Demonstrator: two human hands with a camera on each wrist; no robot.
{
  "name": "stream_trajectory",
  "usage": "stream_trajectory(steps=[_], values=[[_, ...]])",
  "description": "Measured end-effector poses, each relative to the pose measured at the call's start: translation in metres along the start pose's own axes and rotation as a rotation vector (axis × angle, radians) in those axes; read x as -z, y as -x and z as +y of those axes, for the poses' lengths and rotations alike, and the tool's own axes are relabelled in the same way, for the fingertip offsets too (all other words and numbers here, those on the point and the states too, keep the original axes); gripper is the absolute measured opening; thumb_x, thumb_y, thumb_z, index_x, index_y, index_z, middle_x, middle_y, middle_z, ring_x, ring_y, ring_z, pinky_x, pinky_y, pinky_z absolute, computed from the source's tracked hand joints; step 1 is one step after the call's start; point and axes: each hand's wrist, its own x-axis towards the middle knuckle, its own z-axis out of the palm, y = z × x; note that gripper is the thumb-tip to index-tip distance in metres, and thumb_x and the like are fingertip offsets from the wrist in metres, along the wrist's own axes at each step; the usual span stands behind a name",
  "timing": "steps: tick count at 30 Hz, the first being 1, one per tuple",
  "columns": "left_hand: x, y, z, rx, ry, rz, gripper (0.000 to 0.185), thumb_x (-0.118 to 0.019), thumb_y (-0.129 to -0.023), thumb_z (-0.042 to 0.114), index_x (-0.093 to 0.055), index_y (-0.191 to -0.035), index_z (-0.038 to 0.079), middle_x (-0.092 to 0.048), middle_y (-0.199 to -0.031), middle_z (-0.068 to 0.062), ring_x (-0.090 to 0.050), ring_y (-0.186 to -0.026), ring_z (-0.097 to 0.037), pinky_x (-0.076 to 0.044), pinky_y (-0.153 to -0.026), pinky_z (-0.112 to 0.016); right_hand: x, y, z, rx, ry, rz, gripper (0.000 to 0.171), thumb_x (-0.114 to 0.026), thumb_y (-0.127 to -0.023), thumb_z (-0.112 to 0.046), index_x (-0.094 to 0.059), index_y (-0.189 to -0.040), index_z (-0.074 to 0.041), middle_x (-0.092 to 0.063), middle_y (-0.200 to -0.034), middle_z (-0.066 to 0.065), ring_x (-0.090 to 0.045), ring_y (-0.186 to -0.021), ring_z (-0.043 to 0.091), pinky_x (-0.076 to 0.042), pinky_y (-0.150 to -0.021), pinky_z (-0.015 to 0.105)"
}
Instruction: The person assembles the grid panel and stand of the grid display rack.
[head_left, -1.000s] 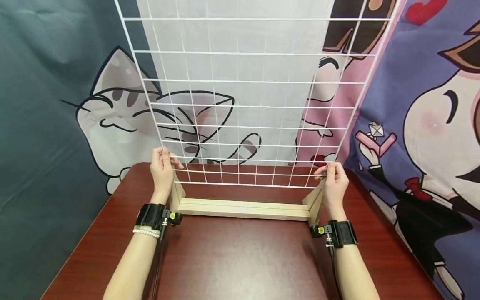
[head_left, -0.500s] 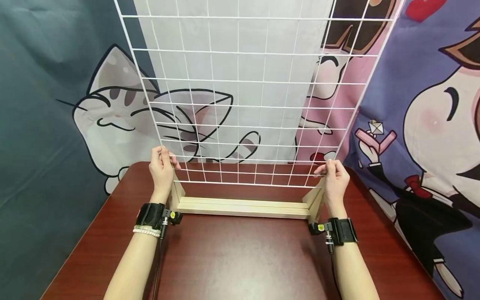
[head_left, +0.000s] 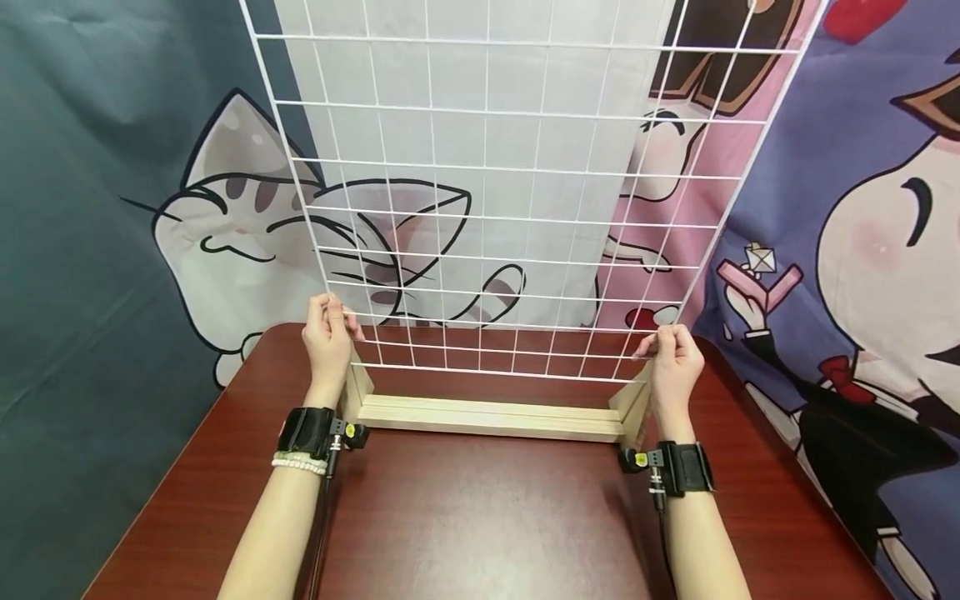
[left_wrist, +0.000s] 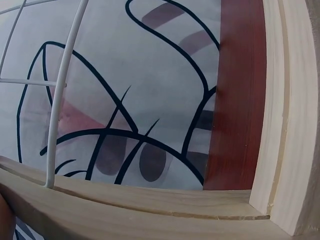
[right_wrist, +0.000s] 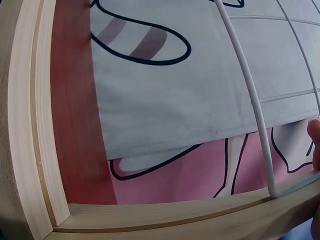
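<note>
A tall white wire grid panel [head_left: 486,169] stands upright over a pale wooden base [head_left: 491,417] on the dark red table [head_left: 480,517]. My left hand [head_left: 327,329] grips the panel's lower left edge just above the left wooden post [head_left: 357,385]. My right hand [head_left: 672,350] pinches the lower right edge above the right post [head_left: 632,400]. In the left wrist view the grid wire [left_wrist: 62,100] meets the grooved wood [left_wrist: 150,205]. In the right wrist view the wire corner [right_wrist: 260,130] sits at the groove of the wood [right_wrist: 165,215], with a fingertip [right_wrist: 314,135] at the edge.
Printed cartoon cloths hang behind the table: a cat [head_left: 240,217] on the left, a figure [head_left: 877,250] on the right. The table edges fall off at left and right [head_left: 780,433]. Black wrist straps with cables sit on both forearms.
Almost nothing moves. The panel and both hands hold their places; the right hand and the panel's lower right corner drift slightly rightwards and down.
</note>
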Motion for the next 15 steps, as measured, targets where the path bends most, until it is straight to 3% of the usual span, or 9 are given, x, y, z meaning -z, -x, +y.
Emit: stream_trajectory(steps=[2, 5, 10, 12, 15], values=[[0.000, 0.001, -0.001, 0.007, 0.011, 0.007, 0.016, -0.041, -0.104, 0.017, -0.051, -0.096, 0.027, -0.053, -0.061, 0.008, -0.051, -0.042, -0.004, -0.047, -0.044, -0.016, -0.003, 0.001, -0.005, 0.001, 0.008, 0.000, 0.023, -0.041, -0.094, 0.010, -0.042, -0.073, 0.018, -0.058, -0.051, 0.002, -0.056, -0.042, 0.009, -0.050, -0.045, 0.018], [0.000, 0.002, 0.004, -0.001, 0.032, 0.013, 0.016, -0.041, -0.104, 0.014, -0.054, -0.094, 0.017, -0.053, -0.061, 0.006, -0.051, -0.041, -0.008, -0.046, -0.044, -0.017, -0.003, 0.003, -0.005, 0.004, 0.011, 0.005, 0.022, -0.040, -0.093, 0.010, -0.043, -0.072, 0.017, -0.057, -0.051, 0.002, -0.056, -0.041, 0.009, -0.050, -0.045, 0.018], [-0.001, 0.003, 0.007, -0.028, 0.045, 0.012, 0.024, -0.043, -0.103, 0.010, -0.049, -0.096, -0.012, -0.053, -0.060, 0.007, -0.050, -0.041, -0.014, -0.045, -0.043, -0.021, -0.002, 0.004, -0.003, 0.018, 0.004, 0.010, 0.021, -0.040, -0.092, 0.010, -0.042, -0.072, 0.018, -0.057, -0.050, 0.002, -0.055, -0.041, 0.010, -0.050, -0.044, 0.018], [-0.001, 0.002, 0.004, -0.036, 0.051, 0.018, 0.027, -0.044, -0.102, 0.010, -0.046, -0.098, -0.017, -0.053, -0.060, 0.007, -0.050, -0.040, -0.014, -0.045, -0.043, -0.020, -0.003, 0.004, -0.003, 0.023, 0.010, 0.014, 0.021, -0.040, -0.092, 0.011, -0.040, -0.074, 0.021, -0.056, -0.050, 0.003, -0.055, -0.040, 0.010, -0.050, -0.043, 0.019], [0.000, 0.002, -0.001, -0.046, 0.055, 0.031, 0.026, -0.045, -0.102, 0.010, -0.047, -0.097, -0.016, -0.053, -0.060, 0.009, -0.050, -0.040, -0.010, -0.044, -0.042, -0.019, -0.003, 0.004, -0.002, 0.025, 0.036, 0.016, 0.022, -0.040, -0.093, 0.009, -0.039, -0.075, 0.022, -0.056, -0.050, 0.002, -0.055, -0.040, 0.009, -0.050, -0.044, 0.018]])
